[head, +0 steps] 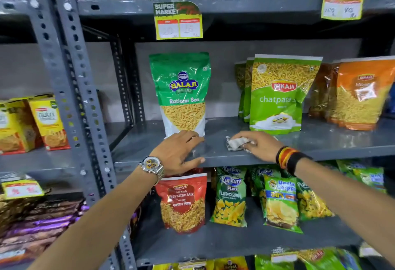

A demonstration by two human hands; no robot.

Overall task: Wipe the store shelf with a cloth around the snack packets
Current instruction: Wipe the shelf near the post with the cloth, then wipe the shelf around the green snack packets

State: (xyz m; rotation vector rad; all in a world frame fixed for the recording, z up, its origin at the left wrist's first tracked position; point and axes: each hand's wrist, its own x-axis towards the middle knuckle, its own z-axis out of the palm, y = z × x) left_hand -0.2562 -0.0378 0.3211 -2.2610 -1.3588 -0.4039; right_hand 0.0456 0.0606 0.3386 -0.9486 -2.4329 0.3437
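A crumpled white cloth [236, 143] is pinched by the right hand [259, 146] on the dusty grey metal shelf [320, 141]; the left hand [178, 152] is laid open, empty, at 9 o'clock from it.

You face a grey steel rack with a punched upright [70, 90] as its near left post. Right of the upright, a plain grey back wall [224, 56] closes the bay. A second, darker punched post [121, 77] stands further back, just right of it. Left of the upright, a neighbouring rack [12, 163] continues. Light is even and fairly bright.
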